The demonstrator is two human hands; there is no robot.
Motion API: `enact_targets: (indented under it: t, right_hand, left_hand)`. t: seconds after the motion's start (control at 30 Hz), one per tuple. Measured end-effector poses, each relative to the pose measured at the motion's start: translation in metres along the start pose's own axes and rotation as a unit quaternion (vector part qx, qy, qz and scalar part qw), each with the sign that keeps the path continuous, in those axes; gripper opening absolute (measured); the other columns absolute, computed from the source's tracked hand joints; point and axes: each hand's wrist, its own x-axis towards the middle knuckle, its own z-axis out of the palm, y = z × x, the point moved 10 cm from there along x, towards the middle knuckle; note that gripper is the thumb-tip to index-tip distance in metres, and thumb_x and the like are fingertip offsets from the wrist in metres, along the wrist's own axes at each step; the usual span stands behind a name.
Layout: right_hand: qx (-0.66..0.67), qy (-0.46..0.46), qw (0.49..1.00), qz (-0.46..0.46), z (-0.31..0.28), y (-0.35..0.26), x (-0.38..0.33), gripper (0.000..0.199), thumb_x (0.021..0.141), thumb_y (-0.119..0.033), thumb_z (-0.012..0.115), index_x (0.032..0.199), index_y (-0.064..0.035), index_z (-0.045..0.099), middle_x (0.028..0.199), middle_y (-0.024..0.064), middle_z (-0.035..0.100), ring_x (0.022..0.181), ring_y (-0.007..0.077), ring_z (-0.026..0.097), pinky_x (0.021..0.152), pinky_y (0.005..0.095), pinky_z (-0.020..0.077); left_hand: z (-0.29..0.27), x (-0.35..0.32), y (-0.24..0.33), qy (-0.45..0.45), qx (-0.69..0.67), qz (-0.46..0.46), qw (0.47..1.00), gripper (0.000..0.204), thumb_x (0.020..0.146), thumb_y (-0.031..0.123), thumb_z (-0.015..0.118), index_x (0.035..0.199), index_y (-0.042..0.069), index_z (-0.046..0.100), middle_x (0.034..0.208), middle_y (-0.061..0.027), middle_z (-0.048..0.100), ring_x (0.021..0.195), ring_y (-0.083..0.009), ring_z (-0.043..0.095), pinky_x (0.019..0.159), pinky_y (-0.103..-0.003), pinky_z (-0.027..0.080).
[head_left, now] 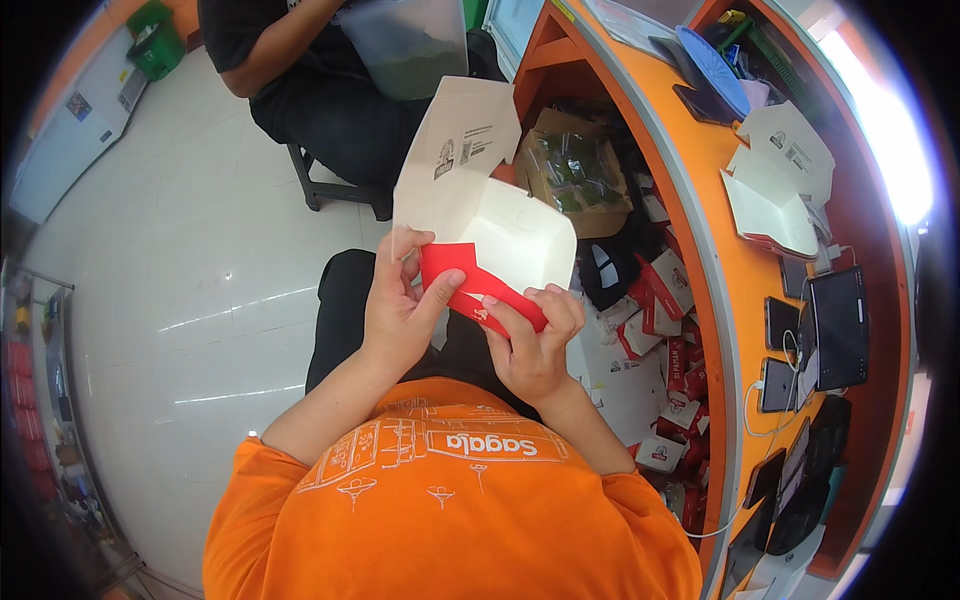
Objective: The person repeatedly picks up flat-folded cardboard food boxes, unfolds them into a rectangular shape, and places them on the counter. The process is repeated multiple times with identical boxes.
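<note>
I hold a white and red paper food box [500,225] in front of my chest, its lid flap standing open away from me. My left hand [400,310] grips the box's left side, thumb pressed on the red outer panel. On the right, my right hand [535,345] pinches the red front edge. The inside of the box is white and empty.
An orange curved counter [725,290] runs along my right with folded white boxes [780,180], phones and a tablet [838,325] on it. Under it lie several flat red and white boxes [665,350]. Another person in dark clothes [320,90] sits on a stool ahead.
</note>
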Motion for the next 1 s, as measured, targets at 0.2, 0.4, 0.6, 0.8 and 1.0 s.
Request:
enact_targets:
  t: [0.2,0.4,0.6,0.8,1.0]
  right_hand:
    - [-0.050,0.007,0.998,-0.041,-0.007,-0.007,0.005,0.031,0.077,-0.014,0.070,0.106,-0.0248,0.065,0.112,0.0027,0.042,0.107,0.0230,0.038,0.087,0.0371,0.0303]
    - [-0.087,0.021,0.995,-0.035,-0.008,-0.008,0.009,0.028,0.079,-0.019,0.069,0.106,-0.0254,0.065,0.113,0.0013,0.043,0.109,0.0221,0.037,0.089,0.0368,0.0294]
    - [-0.104,0.006,0.990,-0.091,-0.003,-0.027,0.017,0.031,0.074,-0.014,0.072,0.102,-0.0262,0.066,0.111,0.0016,0.040,0.107,0.0224,0.036,0.093,0.0377,0.0283]
    - [-0.079,0.026,0.992,-0.095,-0.003,-0.030,0.017,0.027,0.080,-0.019,0.067,0.106,-0.0273,0.066,0.113,-0.0009,0.042,0.110,0.0192,0.036,0.093,0.0372,0.0273]
    - [-0.075,0.051,0.994,-0.066,-0.005,-0.022,0.019,0.026,0.083,-0.021,0.063,0.108,-0.0273,0.066,0.114,-0.0023,0.045,0.111,0.0179,0.037,0.093,0.0381,0.0268]
  left_hand:
    - [0.003,-0.006,-0.009,-0.012,0.039,-0.010,0.999,0.038,0.084,0.005,0.067,0.117,0.007,0.047,0.115,-0.0118,0.045,0.105,-0.0210,0.056,0.078,-0.027,0.054]
    - [0.016,-0.005,0.019,-0.058,0.152,0.081,0.983,0.034,0.087,0.011,0.064,0.117,0.005,0.049,0.113,-0.0156,0.049,0.099,-0.0241,0.056,0.076,-0.029,0.052]
    - [-0.010,0.004,0.006,0.030,0.047,0.022,0.998,0.029,0.089,0.008,0.061,0.116,0.004,0.051,0.107,-0.0092,0.051,0.094,-0.0159,0.053,0.072,-0.025,0.048]
    - [-0.015,0.005,0.010,0.022,0.051,0.005,0.998,0.027,0.087,0.008,0.065,0.113,0.005,0.057,0.105,-0.0073,0.052,0.096,-0.0140,0.054,0.070,-0.022,0.049]
    - [-0.005,0.002,0.029,-0.026,0.164,0.108,0.980,0.030,0.087,0.009,0.065,0.114,0.006,0.054,0.107,-0.0103,0.052,0.094,-0.0161,0.056,0.070,-0.026,0.051]
